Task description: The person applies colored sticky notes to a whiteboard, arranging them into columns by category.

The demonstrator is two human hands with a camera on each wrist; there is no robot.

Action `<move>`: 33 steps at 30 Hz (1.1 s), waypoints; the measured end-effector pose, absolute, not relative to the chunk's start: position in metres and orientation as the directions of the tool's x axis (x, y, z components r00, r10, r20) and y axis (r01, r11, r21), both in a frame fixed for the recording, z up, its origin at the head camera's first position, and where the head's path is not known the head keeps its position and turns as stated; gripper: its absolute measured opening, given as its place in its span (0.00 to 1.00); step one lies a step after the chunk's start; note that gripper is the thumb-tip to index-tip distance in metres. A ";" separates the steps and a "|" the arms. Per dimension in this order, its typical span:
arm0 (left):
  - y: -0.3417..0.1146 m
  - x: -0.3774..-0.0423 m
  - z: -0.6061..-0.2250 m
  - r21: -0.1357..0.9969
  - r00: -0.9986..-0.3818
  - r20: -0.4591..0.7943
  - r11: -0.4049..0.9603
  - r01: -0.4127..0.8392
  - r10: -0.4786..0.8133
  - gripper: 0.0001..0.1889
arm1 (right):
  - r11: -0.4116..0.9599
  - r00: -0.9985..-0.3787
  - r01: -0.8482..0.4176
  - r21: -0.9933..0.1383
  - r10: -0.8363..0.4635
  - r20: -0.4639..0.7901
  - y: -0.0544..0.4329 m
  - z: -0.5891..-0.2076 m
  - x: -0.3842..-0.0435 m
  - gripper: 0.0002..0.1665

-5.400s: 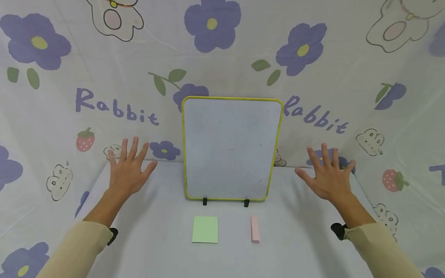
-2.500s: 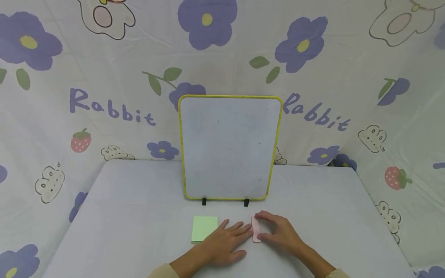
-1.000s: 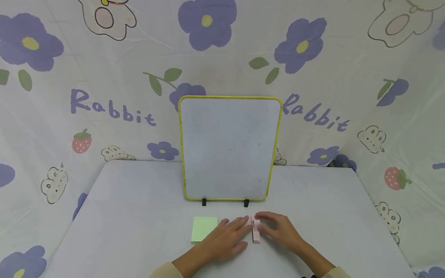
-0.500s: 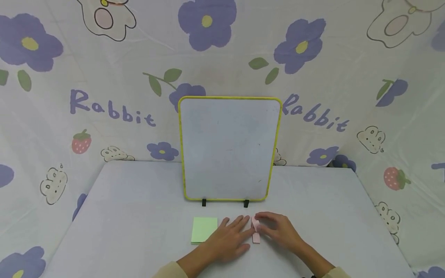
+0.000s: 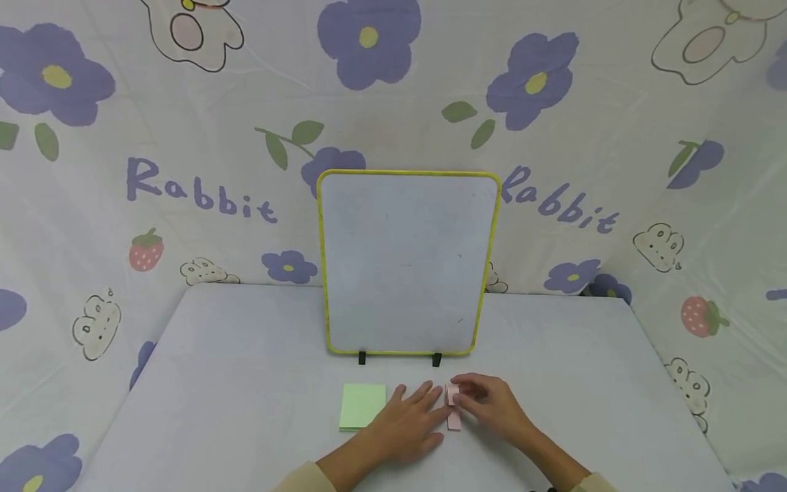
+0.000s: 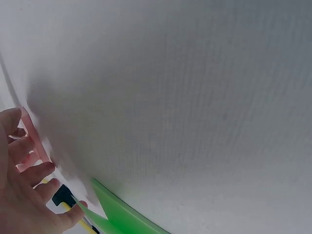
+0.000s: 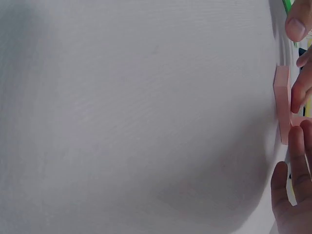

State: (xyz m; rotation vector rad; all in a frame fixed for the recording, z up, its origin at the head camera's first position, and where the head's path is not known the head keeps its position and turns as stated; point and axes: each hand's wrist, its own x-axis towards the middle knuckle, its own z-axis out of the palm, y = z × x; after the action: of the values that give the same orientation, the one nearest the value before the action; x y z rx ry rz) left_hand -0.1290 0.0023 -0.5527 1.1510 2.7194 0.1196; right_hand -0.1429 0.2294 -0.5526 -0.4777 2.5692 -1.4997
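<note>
Ok, R hand (image 5: 496, 408) pinching pink sht (image 5: 452, 393), pad (image 5: 453, 421) underneath

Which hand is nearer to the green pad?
Left. The left hand covers the near right corner of the green pad in the head view; the right hand is farther right, at the pink pad.

The strip pad (image 5: 453, 419) is soft pink, the square pad (image 5: 359, 404) pale green (far brighter up close, I notice). The board (image 5: 408, 263) shows greyish white inside a yellow frame (image 5: 408, 173); its feet (image 5: 362, 357) are black. Behind the white table (image 5: 246, 348), a white cloth (image 5: 424, 130) carries purple flowers (image 5: 369, 37) with yellow centres (image 5: 536, 83), green leaves (image 5: 460, 111) and white-dotted red strawberries (image 5: 146, 256). Both sleeves (image 5: 307, 478) look beige.
</note>
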 end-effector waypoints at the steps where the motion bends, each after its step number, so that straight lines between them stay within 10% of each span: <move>1: 0.003 -0.129 -0.553 0.148 -0.682 -0.140 0.697 0.702 0.717 0.27 | 0.457 -0.941 -0.188 -0.869 -0.337 0.026 0.230 -0.552 -0.144 0.16; 33: 0.002 -0.128 -0.550 0.189 -0.682 -0.156 0.699 0.690 0.715 0.27 | 0.487 -0.988 -0.048 -0.872 -0.150 -0.029 0.224 -0.533 -0.160 0.10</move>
State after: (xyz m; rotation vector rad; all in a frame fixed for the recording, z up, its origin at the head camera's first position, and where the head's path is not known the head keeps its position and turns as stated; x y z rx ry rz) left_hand -0.1280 0.0024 -0.5498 1.1282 2.6909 0.1692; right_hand -0.1595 0.2239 -0.5335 -0.1752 2.6205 -1.5315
